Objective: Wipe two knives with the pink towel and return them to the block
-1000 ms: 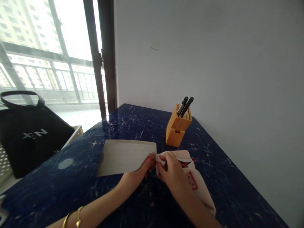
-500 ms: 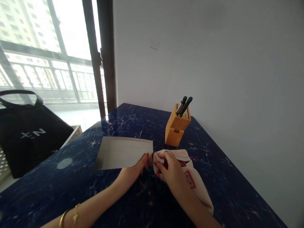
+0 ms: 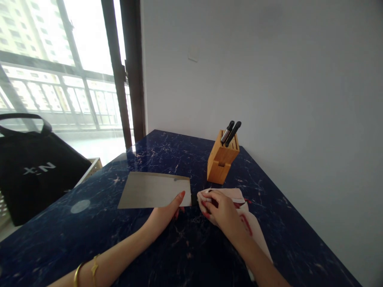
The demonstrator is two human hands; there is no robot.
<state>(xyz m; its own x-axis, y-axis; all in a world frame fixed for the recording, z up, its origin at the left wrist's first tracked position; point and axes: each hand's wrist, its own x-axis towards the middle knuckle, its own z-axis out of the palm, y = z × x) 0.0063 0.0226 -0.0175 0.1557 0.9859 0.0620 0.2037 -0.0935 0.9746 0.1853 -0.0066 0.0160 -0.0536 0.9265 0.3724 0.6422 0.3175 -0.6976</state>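
Observation:
A wide grey cleaver blade (image 3: 154,190) lies on the dark blue marble table (image 3: 167,151). My left hand (image 3: 167,211) pinches the blade's near right corner, its index finger stretched along the edge. A short piece of black handle (image 3: 194,199) shows between my hands. My right hand (image 3: 221,209) is closed on a pale pink cloth with red print (image 3: 254,227), bunched around the handle. The rest of the handle is hidden under the cloth and my fingers.
A wooden knife block (image 3: 222,157) with two black-handled knives stands beyond the cloth near the grey wall. A black tote bag (image 3: 36,167) stands off the table's left side over a white perforated crate (image 3: 92,167). A large window is at the far left.
My left hand has slid from the handle joint onto the blade's corner. My right hand and the cloth have drawn slightly right, baring a bit of black handle. The blade lies a little further left.

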